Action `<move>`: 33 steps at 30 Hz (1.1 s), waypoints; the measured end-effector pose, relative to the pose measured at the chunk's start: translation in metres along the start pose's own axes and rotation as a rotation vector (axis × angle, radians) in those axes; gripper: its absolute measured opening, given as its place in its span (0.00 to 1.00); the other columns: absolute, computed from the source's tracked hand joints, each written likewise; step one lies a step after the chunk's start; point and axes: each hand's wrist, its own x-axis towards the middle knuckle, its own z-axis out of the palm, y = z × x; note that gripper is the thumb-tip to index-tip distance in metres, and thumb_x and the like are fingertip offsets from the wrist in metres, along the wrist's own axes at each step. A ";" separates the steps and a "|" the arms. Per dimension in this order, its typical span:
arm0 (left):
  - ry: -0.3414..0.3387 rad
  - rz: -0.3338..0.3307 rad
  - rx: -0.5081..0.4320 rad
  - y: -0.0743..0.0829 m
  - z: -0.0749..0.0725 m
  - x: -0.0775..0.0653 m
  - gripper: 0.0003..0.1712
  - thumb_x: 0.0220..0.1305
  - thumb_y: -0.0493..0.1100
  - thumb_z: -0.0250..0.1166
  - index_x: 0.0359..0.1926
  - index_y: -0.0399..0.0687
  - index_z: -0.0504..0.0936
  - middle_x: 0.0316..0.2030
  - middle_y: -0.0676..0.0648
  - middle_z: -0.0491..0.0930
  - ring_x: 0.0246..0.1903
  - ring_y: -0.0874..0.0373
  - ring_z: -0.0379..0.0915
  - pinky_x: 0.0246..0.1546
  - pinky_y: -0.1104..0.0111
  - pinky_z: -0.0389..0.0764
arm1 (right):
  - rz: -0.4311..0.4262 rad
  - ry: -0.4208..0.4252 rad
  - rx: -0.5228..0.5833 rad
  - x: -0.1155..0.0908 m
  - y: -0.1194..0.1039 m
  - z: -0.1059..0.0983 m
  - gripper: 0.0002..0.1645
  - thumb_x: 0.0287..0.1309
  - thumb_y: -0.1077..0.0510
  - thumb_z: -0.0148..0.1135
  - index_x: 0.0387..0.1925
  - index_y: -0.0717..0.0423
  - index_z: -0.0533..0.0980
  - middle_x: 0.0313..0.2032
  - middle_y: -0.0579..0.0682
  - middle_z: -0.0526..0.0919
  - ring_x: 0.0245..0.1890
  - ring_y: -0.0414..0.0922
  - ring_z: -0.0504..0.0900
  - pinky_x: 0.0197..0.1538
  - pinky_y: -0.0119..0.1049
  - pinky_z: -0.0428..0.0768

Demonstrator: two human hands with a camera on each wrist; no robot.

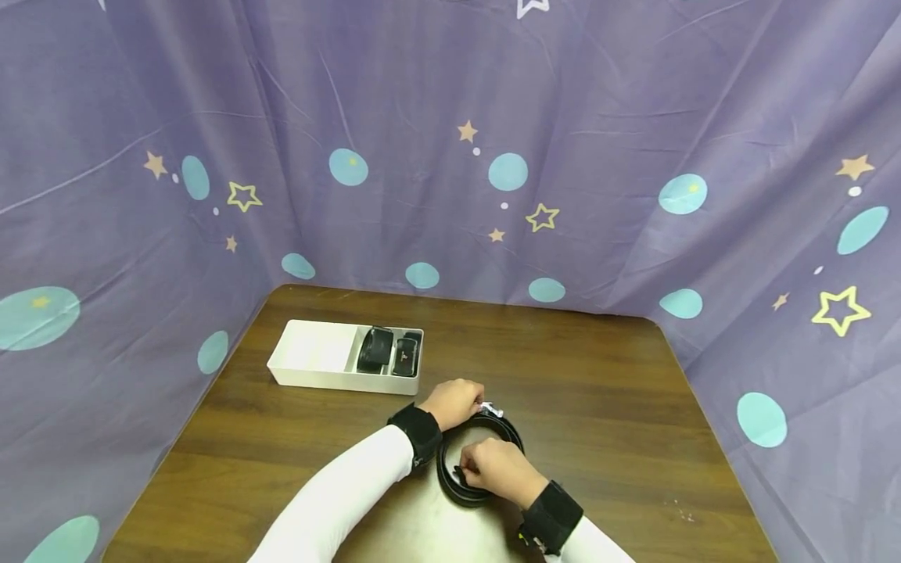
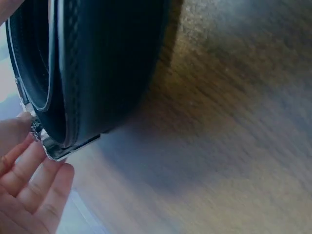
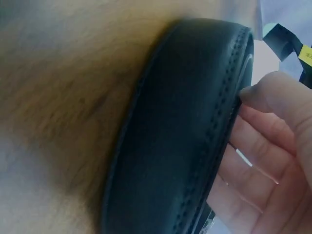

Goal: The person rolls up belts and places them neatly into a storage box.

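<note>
A black leather belt [image 1: 461, 496] with stitched edges is wound into a loose coil and stands on its edge on the wooden table. At the far side of the coil, my left hand [image 1: 454, 403] pinches the silver buckle [image 1: 492, 409] between thumb and fingers; the buckle [image 2: 58, 152] also shows in the left wrist view. My right hand [image 1: 501, 471] reaches over the near side and pinches the inner part of the coil. In the right wrist view the thumb [image 3: 265, 95] lies at the upper edge of the belt [image 3: 180, 126], with the fingers inside the loop.
A long white box [image 1: 338, 381] stands at the back left of the table [image 1: 577, 375]. Its left part is covered in white; its right compartments hold a black rolled item [image 1: 375, 349] and a black item with a small mark [image 1: 405, 356]. Purple patterned curtains [image 1: 422, 117] surround the table.
</note>
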 end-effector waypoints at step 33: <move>-0.325 -0.085 -0.081 0.029 -0.020 -0.086 0.21 0.54 0.56 0.70 0.14 0.55 0.71 0.10 0.60 0.68 0.11 0.68 0.64 0.17 0.74 0.66 | 0.364 0.221 0.168 0.053 0.050 0.001 0.16 0.45 0.60 0.74 0.19 0.52 0.71 0.18 0.42 0.73 0.21 0.38 0.70 0.28 0.33 0.71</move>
